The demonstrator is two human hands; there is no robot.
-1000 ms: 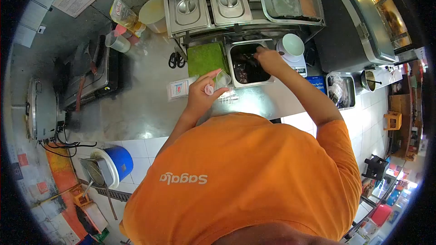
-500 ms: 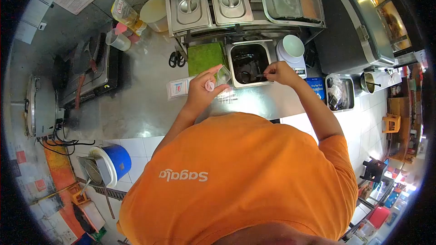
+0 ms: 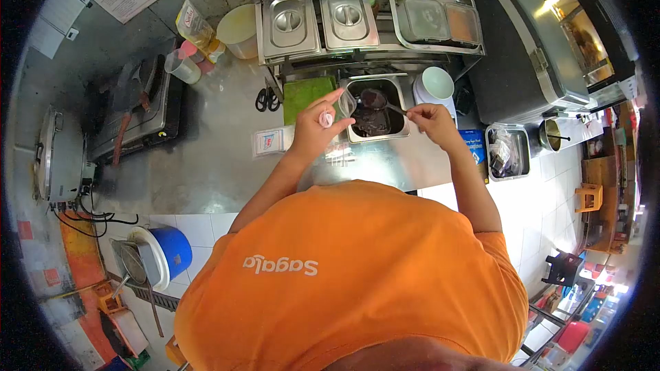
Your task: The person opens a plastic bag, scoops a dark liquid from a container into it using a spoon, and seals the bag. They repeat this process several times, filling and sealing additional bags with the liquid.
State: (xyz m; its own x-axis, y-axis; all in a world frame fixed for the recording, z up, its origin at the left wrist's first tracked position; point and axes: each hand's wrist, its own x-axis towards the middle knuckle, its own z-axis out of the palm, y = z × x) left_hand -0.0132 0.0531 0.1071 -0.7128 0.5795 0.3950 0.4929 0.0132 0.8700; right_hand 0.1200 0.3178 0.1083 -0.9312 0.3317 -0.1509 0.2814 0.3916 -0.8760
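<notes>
My left hand (image 3: 315, 130) holds a small clear plastic cup (image 3: 346, 103), tilted toward the right, with a pink round lid (image 3: 326, 119) pinched under the thumb. My right hand (image 3: 430, 119) grips the handle of a ladle (image 3: 375, 99) whose bowl, full of dark stuff, hangs right beside the cup's mouth. Both are above a steel pan (image 3: 405, 118) sunk in the counter and holding dark contents.
Green mat (image 3: 307, 93), scissors (image 3: 267, 98) and a label sheet (image 3: 271, 141) lie on the steel counter. A white bowl on a scale (image 3: 437, 84) is right of the pan. Lidded steel pans (image 3: 320, 19) behind, a griddle (image 3: 137, 113) left, a blue bucket (image 3: 165, 254) on the floor.
My right hand lifted the ladle out of the pan and brought its filled bowl up to the cup. My left hand raised and tilted the cup toward it.
</notes>
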